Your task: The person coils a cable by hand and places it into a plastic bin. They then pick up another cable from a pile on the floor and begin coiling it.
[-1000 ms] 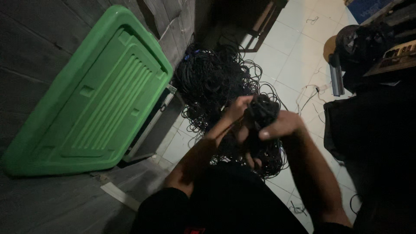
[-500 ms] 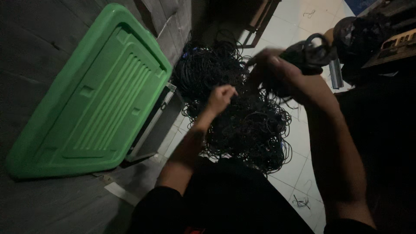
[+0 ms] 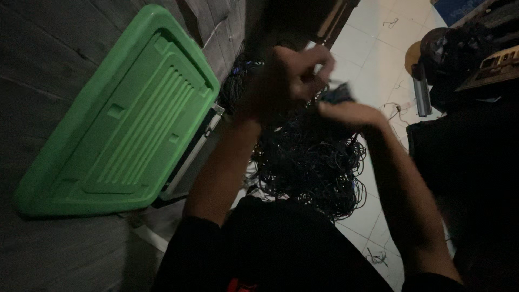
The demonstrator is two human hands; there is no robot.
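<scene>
Beside the green lid [image 3: 116, 116], the black cable tangle [image 3: 313, 167] lies on the tiled floor. Half a second ago the hands were spread; now left hand [image 3: 294, 73] and right hand [image 3: 346, 111] meet above it, apparently pinching strands, grip blurred.

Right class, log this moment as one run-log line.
left hand: raised, blurred | right hand: gripping dark wires | wire tangle: on floor | green lid: leaning left

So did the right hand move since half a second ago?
Yes. The right hand came back from near the dark gear by the wall, toward the left hand, above the black cable tangle.
</scene>
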